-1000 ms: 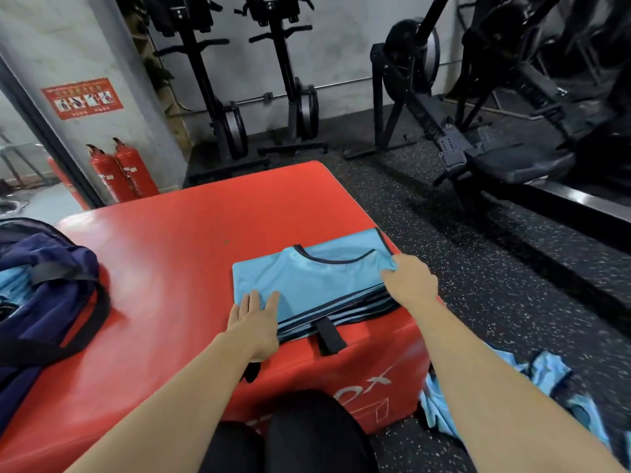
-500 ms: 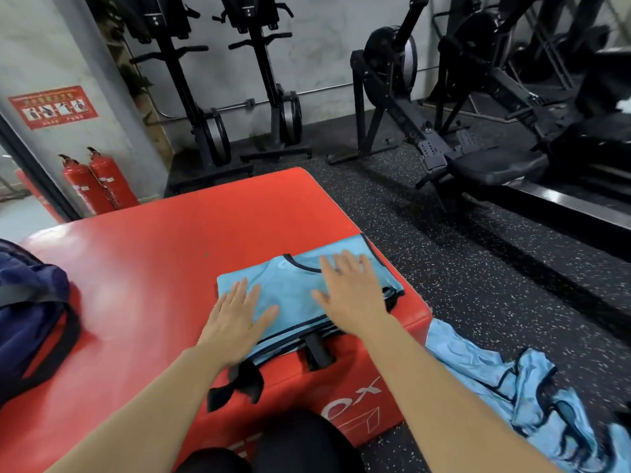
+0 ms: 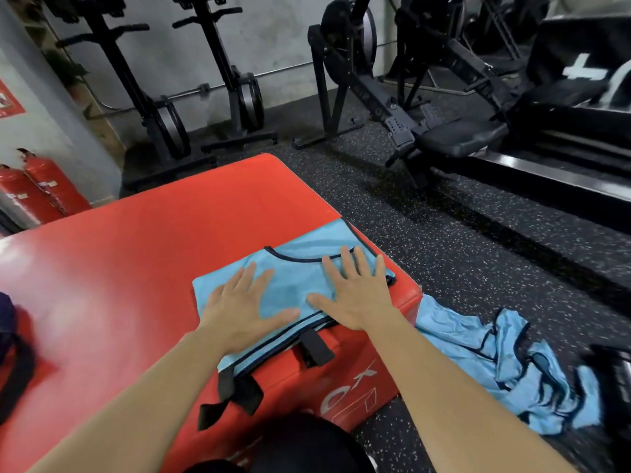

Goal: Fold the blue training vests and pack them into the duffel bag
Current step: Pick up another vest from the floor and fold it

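Note:
A stack of folded light-blue training vests (image 3: 300, 268) with dark trim lies at the near right corner of the red foam box (image 3: 136, 261). My left hand (image 3: 239, 308) lies flat on the stack's left part, fingers spread. My right hand (image 3: 355, 295) presses flat on its right part, fingers straight over the neckline. Black straps (image 3: 316, 346) hang from the stack over the box's front edge. More unfolded blue vests (image 3: 505, 367) lie crumpled on the floor to the right. The dark blue duffel bag (image 3: 10, 353) shows only as a sliver at the left edge.
Black rowing machines (image 3: 444, 131) stand on the speckled rubber floor (image 3: 478, 254) to the right and behind the box. Two upright machines (image 3: 164, 124) lean at the back wall. Red fire extinguishers (image 3: 37, 189) stand at the far left. My dark-clad knee (image 3: 307, 448) is below.
My right hand left the stack's right edge and came to lie flat on top. My left hand slid further onto the stack. The view swung right, pushing the duffel bag nearly out of frame.

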